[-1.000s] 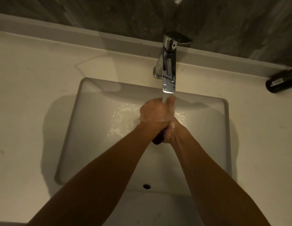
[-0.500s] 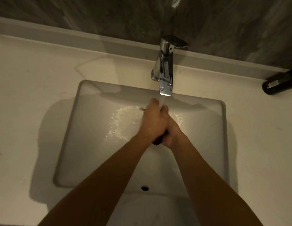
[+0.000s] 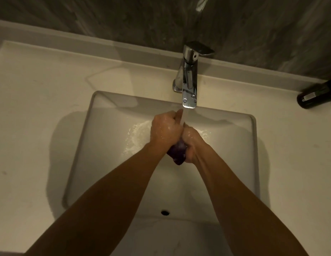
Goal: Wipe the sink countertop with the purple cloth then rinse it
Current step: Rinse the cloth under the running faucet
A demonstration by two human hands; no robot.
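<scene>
Both my hands are pressed together over the white sink basin [image 3: 98,148], right under the chrome tap [image 3: 189,85]. Water runs from the spout onto them. My left hand [image 3: 164,130] and my right hand [image 3: 193,143] are both closed around the purple cloth [image 3: 177,153]. Only a bunched dark purple end of the cloth shows, sticking out below the hands between the wrists. The rest of it is hidden inside the grip. Water splashes on the basin floor behind the hands.
The pale countertop [image 3: 37,108] surrounds the basin, with a raised back ledge and a dark stone wall behind. A dark bottle [image 3: 316,96] lies on the counter at the far right. An overflow hole [image 3: 164,212] sits in the basin's near wall.
The hands have shifted slightly under the stream while squeezing the cloth, and a bit more of the purple cloth now shows below them. The water keeps running.
</scene>
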